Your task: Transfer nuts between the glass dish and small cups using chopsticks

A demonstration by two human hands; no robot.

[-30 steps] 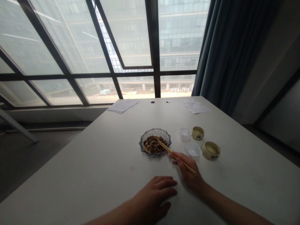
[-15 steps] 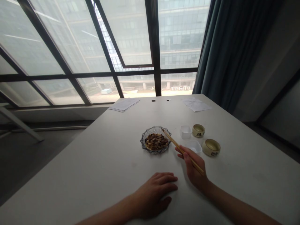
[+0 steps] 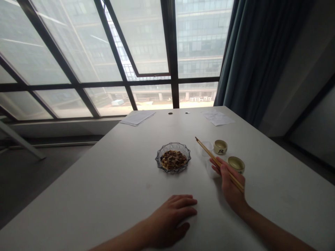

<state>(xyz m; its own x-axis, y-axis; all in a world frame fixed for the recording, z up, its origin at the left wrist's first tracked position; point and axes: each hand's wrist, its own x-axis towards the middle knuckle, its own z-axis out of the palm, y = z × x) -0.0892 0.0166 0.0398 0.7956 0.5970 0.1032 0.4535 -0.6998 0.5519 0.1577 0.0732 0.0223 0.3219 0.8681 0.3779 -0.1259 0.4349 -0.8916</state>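
Note:
My right hand [image 3: 231, 183] is closed around a pair of wooden chopsticks [image 3: 209, 152], raised above the table. Their tips point away from me, close to the far clear plastic container [image 3: 206, 147], and appear to pinch a small dark piece. Partly hidden under my right hand is a second clear plastic container [image 3: 212, 170]. Left of the chopsticks stands a glass bowl [image 3: 158, 164] with a scalloped rim, holding a heap of small brown mixed pieces [image 3: 173, 160]. My left hand [image 3: 174, 218] rests on the table in front of the bowl, fingers spread and holding nothing.
Two small beige ceramic cups, a far one [image 3: 220, 147] with a dark character and a nearer one [image 3: 236, 164], stand right of the containers. Paper sheets [image 3: 137, 118] lie at the far left of the white table [image 3: 104, 195], and another sheet [image 3: 218, 117] at the far right.
My right hand has moved right with the chopsticks, whose tips have gone from the glass bowl's rim to near the far plastic container. My left hand has stayed in place.

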